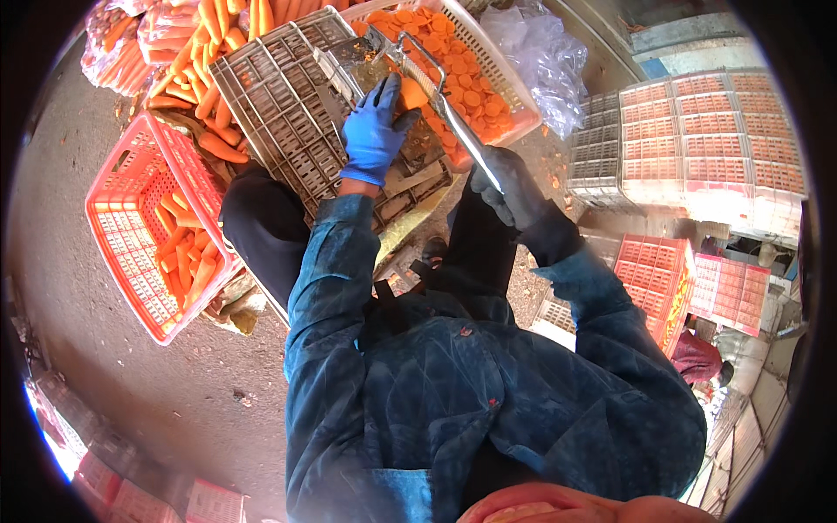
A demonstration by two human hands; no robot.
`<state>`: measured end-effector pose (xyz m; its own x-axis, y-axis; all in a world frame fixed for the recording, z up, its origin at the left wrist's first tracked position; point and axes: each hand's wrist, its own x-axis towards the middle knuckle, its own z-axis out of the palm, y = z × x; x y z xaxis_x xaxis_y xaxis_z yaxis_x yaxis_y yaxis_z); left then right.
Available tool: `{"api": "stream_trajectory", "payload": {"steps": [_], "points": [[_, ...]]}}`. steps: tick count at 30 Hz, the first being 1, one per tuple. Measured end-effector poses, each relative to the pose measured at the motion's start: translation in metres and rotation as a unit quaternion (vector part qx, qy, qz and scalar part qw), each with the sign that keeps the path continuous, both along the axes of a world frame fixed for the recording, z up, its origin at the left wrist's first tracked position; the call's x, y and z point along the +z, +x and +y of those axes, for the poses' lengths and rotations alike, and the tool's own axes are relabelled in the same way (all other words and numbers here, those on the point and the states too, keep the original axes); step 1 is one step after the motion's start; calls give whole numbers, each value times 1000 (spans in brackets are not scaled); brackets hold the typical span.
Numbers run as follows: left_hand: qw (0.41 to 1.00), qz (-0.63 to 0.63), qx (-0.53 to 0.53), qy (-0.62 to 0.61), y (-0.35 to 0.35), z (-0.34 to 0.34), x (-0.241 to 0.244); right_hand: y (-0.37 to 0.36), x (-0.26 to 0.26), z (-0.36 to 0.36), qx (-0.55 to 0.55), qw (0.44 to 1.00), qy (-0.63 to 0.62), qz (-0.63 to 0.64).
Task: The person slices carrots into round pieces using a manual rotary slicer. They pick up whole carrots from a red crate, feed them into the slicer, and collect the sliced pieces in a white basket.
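Observation:
Wearing a blue glove with dark fingertips, my left hand (pixel 376 127) lies at a carrot piece (pixel 412 95) on the cutting board (pixel 422 147), beside the blade of a hinged slicer. My right hand (pixel 510 186), in a dark glove, is closed around the lower end of the slicer's long metal lever (pixel 461 124). The board rests on an upturned grey plastic crate (pixel 281 85). Just beyond the lever, a pale pink basket (pixel 523 121) holds many round carrot slices (pixel 458 62). Whether my left fingers grip the carrot piece is hard to see, but they touch it.
Whole carrots (pixel 203 72) are heaped at the upper left, near bagged carrots (pixel 124 49). A red basket (pixel 101 209) with carrot pieces stands on the left. Clear plastic bags (pixel 539 59) lie beyond the slices. Stacked crates (pixel 686 144) rise at right, with another person (pixel 696 359) lower down.

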<state>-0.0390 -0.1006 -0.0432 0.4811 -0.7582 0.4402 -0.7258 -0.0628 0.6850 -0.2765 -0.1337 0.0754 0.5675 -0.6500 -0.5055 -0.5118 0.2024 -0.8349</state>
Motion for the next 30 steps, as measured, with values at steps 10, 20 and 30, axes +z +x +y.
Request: {"api": "stream_trajectory", "payload": {"steps": [10,20,30], "points": [[1000,11,0,13,1,-9,0,-14,-22,-11,6,999,1,-44],[999,-8,-18,-34,-8,-12,-11,-8,-8,-9,-18,999,25,21],[999,28,16,-33,-4,-11,-8,-32,-87,0,-22,998,-58,-16]]}}
